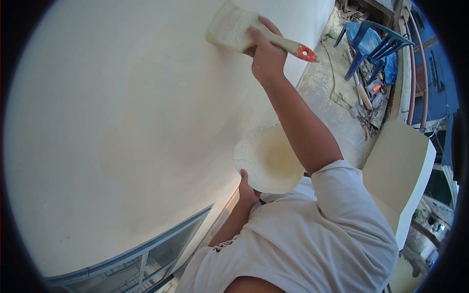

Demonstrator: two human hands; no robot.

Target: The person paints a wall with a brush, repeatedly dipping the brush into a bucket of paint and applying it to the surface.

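Note:
My right hand is closed around the handle of a wide paintbrush, whose handle end is red with a hole in it. The bristles lie at or against the pale wall; exact contact is hard to tell. Lower down, my left hand grips the rim of a round whitish bowl, thumb over the edge and the other fingers hidden beneath. Inside the bowl there is a yellowish patch toward the middle. The bowl is held close to my white shirt, beneath my right arm.
A blue plastic chair stands at the upper right, near debris and a blue sheet on the dusty floor. Pipes run beyond it. A pale ledge is at right, a framed window at lower left.

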